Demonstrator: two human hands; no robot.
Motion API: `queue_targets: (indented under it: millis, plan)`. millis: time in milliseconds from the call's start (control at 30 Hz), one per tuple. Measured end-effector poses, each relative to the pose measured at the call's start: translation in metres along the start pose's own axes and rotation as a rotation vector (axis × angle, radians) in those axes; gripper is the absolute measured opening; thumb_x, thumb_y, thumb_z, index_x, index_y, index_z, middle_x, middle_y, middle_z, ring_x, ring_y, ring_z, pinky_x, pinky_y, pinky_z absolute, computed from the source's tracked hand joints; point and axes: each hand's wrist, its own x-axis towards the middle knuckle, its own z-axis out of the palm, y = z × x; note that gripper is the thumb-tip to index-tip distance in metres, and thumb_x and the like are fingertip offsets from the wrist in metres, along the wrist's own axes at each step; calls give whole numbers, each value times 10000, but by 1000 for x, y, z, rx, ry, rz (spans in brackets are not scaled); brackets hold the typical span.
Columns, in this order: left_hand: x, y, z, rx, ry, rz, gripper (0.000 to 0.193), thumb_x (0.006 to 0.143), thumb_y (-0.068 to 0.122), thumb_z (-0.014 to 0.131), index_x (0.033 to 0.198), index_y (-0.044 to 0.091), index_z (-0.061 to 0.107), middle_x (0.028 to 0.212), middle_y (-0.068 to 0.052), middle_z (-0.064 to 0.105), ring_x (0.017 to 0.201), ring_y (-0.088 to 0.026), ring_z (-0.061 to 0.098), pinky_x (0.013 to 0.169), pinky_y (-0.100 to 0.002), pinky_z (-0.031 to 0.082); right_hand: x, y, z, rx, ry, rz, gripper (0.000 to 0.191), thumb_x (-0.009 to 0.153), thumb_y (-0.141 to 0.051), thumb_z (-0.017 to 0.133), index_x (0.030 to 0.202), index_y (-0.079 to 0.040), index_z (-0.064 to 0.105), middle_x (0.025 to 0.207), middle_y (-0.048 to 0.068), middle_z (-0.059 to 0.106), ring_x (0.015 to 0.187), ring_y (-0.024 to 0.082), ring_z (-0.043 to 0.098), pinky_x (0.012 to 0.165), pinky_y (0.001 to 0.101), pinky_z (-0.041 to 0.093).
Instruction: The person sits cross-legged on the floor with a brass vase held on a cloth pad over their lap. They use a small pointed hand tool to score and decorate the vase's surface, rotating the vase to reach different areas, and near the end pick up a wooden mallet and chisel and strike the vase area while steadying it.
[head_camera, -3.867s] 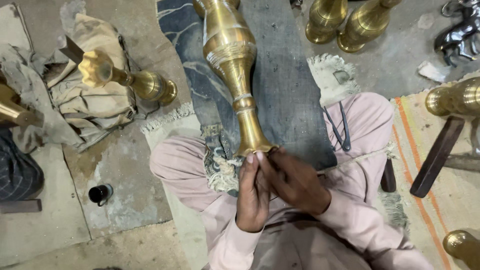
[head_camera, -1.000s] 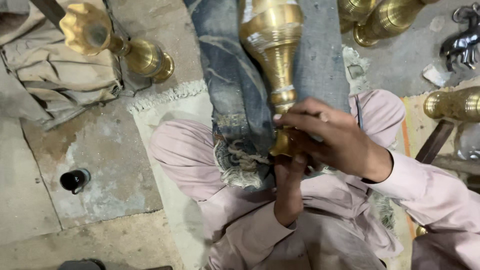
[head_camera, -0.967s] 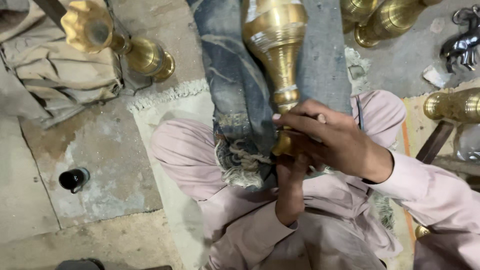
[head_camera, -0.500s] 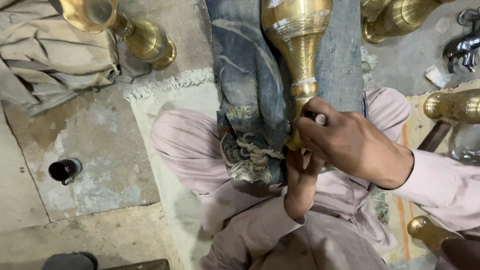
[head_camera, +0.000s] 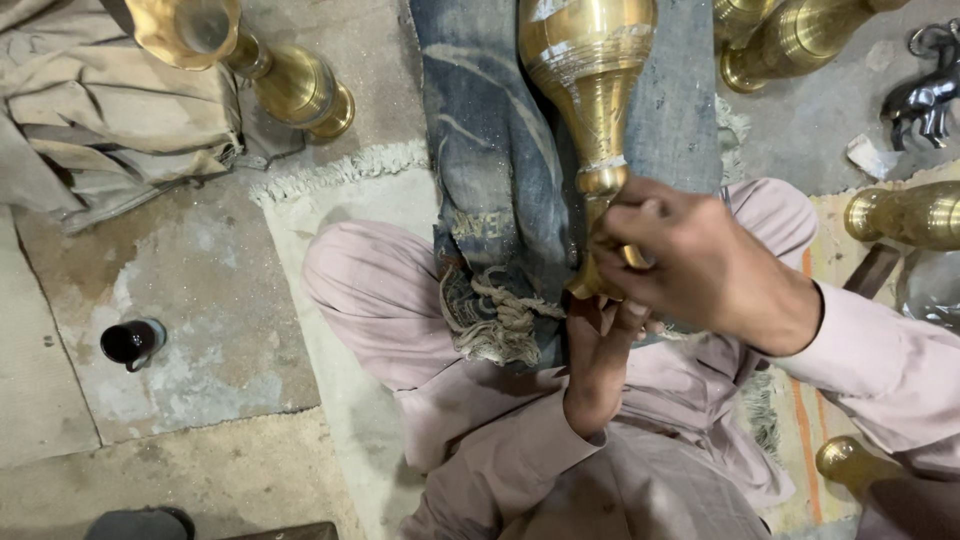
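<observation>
A tall brass vase (head_camera: 588, 90) lies lengthwise on a blue-grey denim cloth (head_camera: 480, 170) across my lap, its narrow end toward me. My right hand (head_camera: 700, 265) wraps over the vase's narrow stem near the flared foot. Under it, my left hand (head_camera: 600, 350) props the foot from below, fingers closed against the rim. Whether the right hand also pinches a small tool is hidden by its fingers. My crossed legs in pale pink trousers (head_camera: 390, 300) rest on a cream rug.
A second brass vase (head_camera: 250, 60) lies on beige cloth at upper left. More brass pieces (head_camera: 790, 40) stand upper right, another brass piece (head_camera: 905, 215) at right. A dark metal animal figure (head_camera: 925, 95) sits far right. A small dark bottle (head_camera: 130, 342) lies on the concrete floor, left.
The view has shifted so the vase and my hands sit further right and higher. My right hand moved from beside the left onto the vase's stem; the left stays under the foot.
</observation>
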Motion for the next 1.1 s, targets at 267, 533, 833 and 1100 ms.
queue_targets:
  millis: [267, 533, 833, 1100]
  plan:
    - [3, -19, -13, -35, 13, -8, 327, 1025, 94, 670, 1305, -30, 556, 1035, -28, 574, 846, -106, 576, 793, -306, 562, -42, 19, -15, 101, 435, -96, 131, 862, -52, 688, 992, -50, 675, 996, 96, 698, 927, 210, 737, 822, 295, 617]
    - [-2, -33, -35, 24, 196, 5, 258, 1073, 88, 543, 1311, -12, 560, 1032, -74, 656, 843, -124, 632, 765, -293, 535, -65, 6, 22, -339, 266, -169, 386, 772, 13, 767, 1157, -15, 772, 957, 109, 684, 635, 165, 639, 503, 320, 516]
    - [-8, 49, -55, 1381, 277, 677, 157, 978, 17, 667, 1132, 40, 682, 990, -135, 704, 879, -300, 687, 764, -403, 545, -87, 46, 76, -200, 503, -74, 336, 810, 48, 774, 1135, -13, 716, 1010, 105, 651, 689, 192, 652, 563, 344, 511]
    - [-7, 85, -41, 1559, 181, 647, 234, 897, -19, 712, 1122, 38, 680, 928, -123, 642, 842, -340, 628, 724, -455, 490, -89, 50, 95, -193, 503, -85, 285, 828, 47, 783, 1103, 6, 720, 1010, 111, 655, 708, 226, 672, 585, 362, 512]
